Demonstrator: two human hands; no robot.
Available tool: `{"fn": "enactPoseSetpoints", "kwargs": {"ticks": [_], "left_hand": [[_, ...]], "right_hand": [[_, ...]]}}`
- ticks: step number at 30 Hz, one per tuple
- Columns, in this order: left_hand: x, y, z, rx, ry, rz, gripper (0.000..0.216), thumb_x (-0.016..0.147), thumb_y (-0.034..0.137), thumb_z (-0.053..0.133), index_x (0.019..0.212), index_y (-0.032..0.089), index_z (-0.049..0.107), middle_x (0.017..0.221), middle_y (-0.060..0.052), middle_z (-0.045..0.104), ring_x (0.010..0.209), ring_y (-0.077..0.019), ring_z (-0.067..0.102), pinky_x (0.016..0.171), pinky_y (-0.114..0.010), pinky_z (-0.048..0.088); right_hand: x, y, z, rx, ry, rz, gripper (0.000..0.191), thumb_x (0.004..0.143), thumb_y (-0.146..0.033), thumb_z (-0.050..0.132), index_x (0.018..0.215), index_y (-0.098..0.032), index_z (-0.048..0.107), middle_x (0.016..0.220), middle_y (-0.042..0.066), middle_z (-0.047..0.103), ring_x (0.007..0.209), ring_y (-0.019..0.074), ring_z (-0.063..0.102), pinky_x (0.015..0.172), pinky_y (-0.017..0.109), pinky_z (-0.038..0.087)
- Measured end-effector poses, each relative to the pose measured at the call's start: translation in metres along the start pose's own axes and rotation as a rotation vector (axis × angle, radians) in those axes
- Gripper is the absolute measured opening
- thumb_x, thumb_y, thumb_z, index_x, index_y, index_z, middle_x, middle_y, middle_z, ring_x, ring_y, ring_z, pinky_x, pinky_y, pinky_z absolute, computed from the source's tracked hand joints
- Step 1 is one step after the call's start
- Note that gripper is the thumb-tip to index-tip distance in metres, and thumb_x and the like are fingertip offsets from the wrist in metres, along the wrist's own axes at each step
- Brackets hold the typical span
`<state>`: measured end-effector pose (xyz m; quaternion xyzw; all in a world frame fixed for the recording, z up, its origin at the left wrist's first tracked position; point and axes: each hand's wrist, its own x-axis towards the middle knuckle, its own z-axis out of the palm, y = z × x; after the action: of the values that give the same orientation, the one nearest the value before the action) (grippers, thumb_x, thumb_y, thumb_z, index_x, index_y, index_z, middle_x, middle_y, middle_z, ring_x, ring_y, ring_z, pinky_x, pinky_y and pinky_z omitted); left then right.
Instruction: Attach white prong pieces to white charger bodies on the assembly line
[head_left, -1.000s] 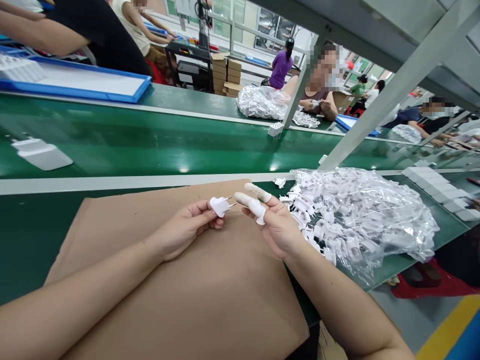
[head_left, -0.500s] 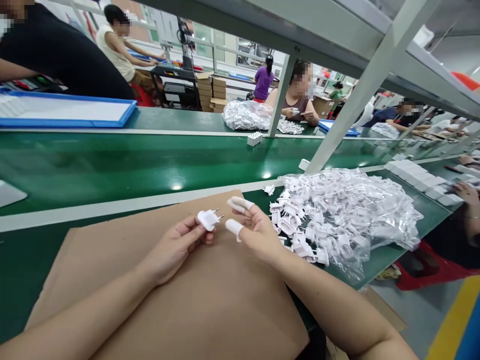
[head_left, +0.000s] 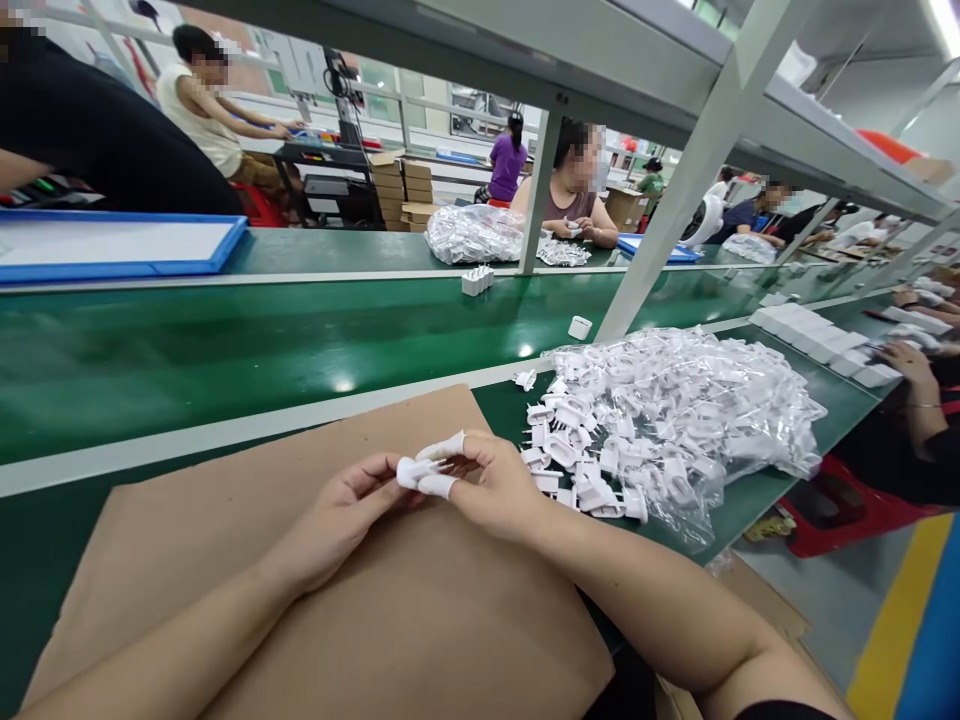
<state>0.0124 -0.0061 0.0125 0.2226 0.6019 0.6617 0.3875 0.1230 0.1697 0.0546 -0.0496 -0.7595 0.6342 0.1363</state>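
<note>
- Long green table (head_left: pixel 499 403).
- Flat brown cardboard sheet (head_left: pixel 300 640) over its near edge.
- Clear plastic bag of white plugs (head_left: pixel 697 420), beyond the sheet's right edge.
- Left hand (head_left: pixel 330 525) and right hand (head_left: pixel 499 490), fingers clamped on a small white plastic two-pin plug (head_left: pixel 407 473) above the sheet.

Cardboard (head_left: pixel 300 620) is lying on surface (head_left: pixel 45 540); plug (head_left: pixel 406 473) is sitting above it between left hand (head_left: pixel 349 510) and right hand (head_left: pixel 499 495). Bagged plugs (head_left: pixel 690 400) are lying right of cardboard. Belt (head_left: pixel 225 355) is running behind both; tray (head_left: pixel 112 271) is resting beyond, left.
</note>
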Motion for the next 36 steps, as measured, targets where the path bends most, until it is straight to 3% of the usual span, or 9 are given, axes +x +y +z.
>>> {"fn": "enactPoseSetpoints", "kwargs": {"ticks": [4, 8, 15, 18, 22, 25, 28, 30, 36], "left_hand": [[0.001, 0.004, 0.003, 0.010, 0.048, 0.000, 0.037, 0.080, 0.055, 0.083, 0.094, 0.022, 0.075, 0.086, -0.003, 0.069, 0.085, -0.0153, 0.062, 0.082, -0.024, 0.051], [0.003, 0.008, 0.007, 0.007, 0.106, 0.055, 0.036, 0.082, 0.055, 0.081, 0.084, 0.020, 0.073, 0.079, -0.003, 0.067, 0.077, -0.0135, 0.059, 0.075, -0.023, 0.050], [-0.001, -0.001, 0.013, 0.241, 0.354, 0.417, 0.024, 0.089, 0.046, 0.075, 0.086, 0.022, 0.074, 0.084, -0.002, 0.067, 0.077, -0.0144, 0.061, 0.074, -0.026, 0.051], [-0.004, -0.004, 0.015, 0.355, 0.360, 0.537, 0.017, 0.092, 0.040, 0.071, 0.094, 0.024, 0.075, 0.095, -0.003, 0.069, 0.082, -0.0153, 0.064, 0.077, -0.028, 0.052], [-0.004, -0.005, 0.014, 0.400, 0.337, 0.527, 0.020, 0.094, 0.041, 0.069, 0.104, 0.025, 0.075, 0.101, -0.004, 0.072, 0.090, -0.0176, 0.067, 0.082, -0.030, 0.054], [-0.004, -0.007, 0.013, 0.361, 0.401, 0.473, 0.025, 0.092, 0.047, 0.070, 0.099, 0.023, 0.074, 0.102, -0.005, 0.072, 0.092, -0.0196, 0.068, 0.087, -0.034, 0.054], [-0.002, -0.007, 0.010, 0.306, 0.525, 0.386, 0.031, 0.086, 0.051, 0.076, 0.096, 0.023, 0.074, 0.102, -0.004, 0.072, 0.093, -0.0198, 0.067, 0.089, -0.033, 0.053], [0.002, -0.006, 0.008, 0.248, 0.569, 0.321, 0.034, 0.083, 0.052, 0.079, 0.100, 0.023, 0.074, 0.105, -0.004, 0.072, 0.094, -0.0187, 0.066, 0.088, -0.031, 0.052], [0.013, -0.004, 0.003, 0.119, 0.669, 0.261, 0.040, 0.076, 0.052, 0.083, 0.098, 0.020, 0.072, 0.095, -0.002, 0.069, 0.083, -0.0154, 0.063, 0.073, -0.025, 0.051]], "right_hand": [[0.003, 0.003, 0.002, 0.107, 0.066, 0.053, 0.028, 0.071, -0.035, 0.085, 0.094, -0.021, 0.079, 0.100, 0.004, 0.074, 0.088, 0.0180, 0.071, 0.086, 0.034, 0.057], [0.008, 0.002, -0.002, 0.307, 0.065, 0.215, 0.034, 0.065, -0.036, 0.087, 0.093, -0.020, 0.077, 0.089, 0.003, 0.076, 0.082, 0.0173, 0.069, 0.075, 0.030, 0.054], [0.010, -0.005, -0.009, 0.389, 0.024, 0.410, 0.027, 0.069, -0.027, 0.079, 0.093, -0.017, 0.076, 0.086, 0.004, 0.076, 0.075, 0.0128, 0.064, 0.077, 0.027, 0.051], [0.009, -0.006, -0.008, 0.402, -0.005, 0.437, 0.027, 0.068, -0.027, 0.078, 0.092, -0.017, 0.076, 0.088, 0.004, 0.075, 0.074, 0.0114, 0.063, 0.076, 0.025, 0.050], [0.010, -0.003, -0.005, 0.367, -0.039, 0.420, 0.026, 0.067, -0.028, 0.078, 0.091, -0.017, 0.075, 0.087, 0.004, 0.074, 0.075, 0.0121, 0.062, 0.075, 0.026, 0.049], [0.008, 0.001, -0.003, 0.204, -0.007, 0.322, 0.027, 0.070, -0.030, 0.078, 0.095, -0.018, 0.076, 0.090, 0.005, 0.072, 0.079, 0.0155, 0.063, 0.073, 0.029, 0.049], [0.004, 0.003, -0.005, -0.231, 0.053, 0.018, 0.023, 0.077, -0.022, 0.070, 0.099, -0.020, 0.076, 0.096, 0.005, 0.067, 0.085, 0.0173, 0.063, 0.077, 0.032, 0.050], [-0.001, 0.001, -0.008, -0.544, 0.014, -0.152, 0.024, 0.079, -0.016, 0.065, 0.101, -0.019, 0.076, 0.096, 0.006, 0.065, 0.088, 0.0183, 0.062, 0.079, 0.032, 0.049], [-0.012, -0.017, -0.012, -0.973, -0.297, -0.105, 0.020, 0.083, -0.020, 0.065, 0.101, -0.016, 0.072, 0.100, 0.010, 0.067, 0.093, 0.0243, 0.064, 0.071, 0.033, 0.048]]}}
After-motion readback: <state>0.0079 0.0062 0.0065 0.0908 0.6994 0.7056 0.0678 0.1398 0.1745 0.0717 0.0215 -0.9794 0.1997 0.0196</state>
